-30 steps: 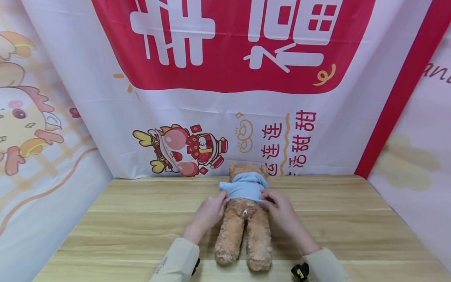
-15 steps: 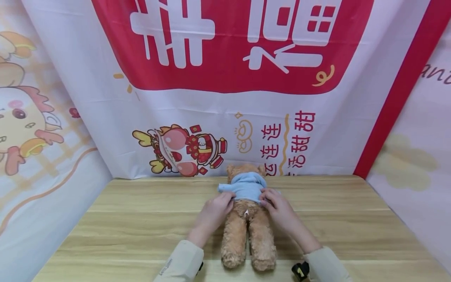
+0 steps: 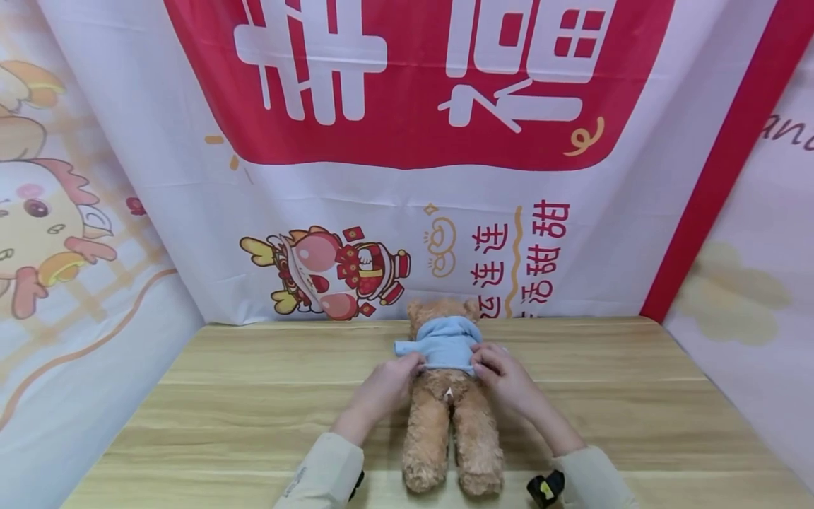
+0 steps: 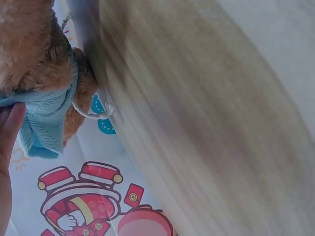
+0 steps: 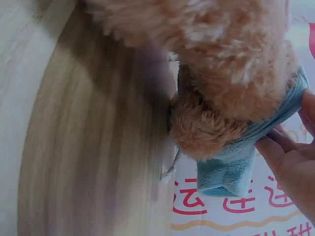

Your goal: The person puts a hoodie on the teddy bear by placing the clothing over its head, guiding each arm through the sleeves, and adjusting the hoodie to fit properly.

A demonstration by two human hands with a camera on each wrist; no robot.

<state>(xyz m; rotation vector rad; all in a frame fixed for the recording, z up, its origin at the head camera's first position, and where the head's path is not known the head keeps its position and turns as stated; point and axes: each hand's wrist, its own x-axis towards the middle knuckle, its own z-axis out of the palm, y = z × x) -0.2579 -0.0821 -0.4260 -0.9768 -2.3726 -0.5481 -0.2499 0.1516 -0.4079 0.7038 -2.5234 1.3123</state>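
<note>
A brown plush bear (image 3: 426, 438) lies on the wooden table, legs toward the camera, wearing a light blue hooded top (image 3: 447, 348). My left hand (image 3: 386, 385) pinches the top's lower hem at the left side. At the right side, my right hand (image 3: 511, 382) pinches the same hem. The right wrist view has the right hand (image 5: 293, 157) with finger and thumb on the blue cloth (image 5: 231, 169), beside the brown fur (image 5: 236, 73). In the left wrist view only part of the left hand (image 4: 9, 162) shows, against the blue cloth (image 4: 47, 118).
The wooden table (image 3: 254, 396) ends at a white and red printed cloth (image 3: 407, 184) hanging behind the bear's head. More printed cloth hangs at the left (image 3: 70, 283) and at the right (image 3: 750, 283). A white cord (image 4: 91, 114) hangs by the top in the left wrist view.
Over the last second the bear's legs have shifted right and slightly toward the camera. My left hand has moved right along the hem, and the hem sits a little lower.
</note>
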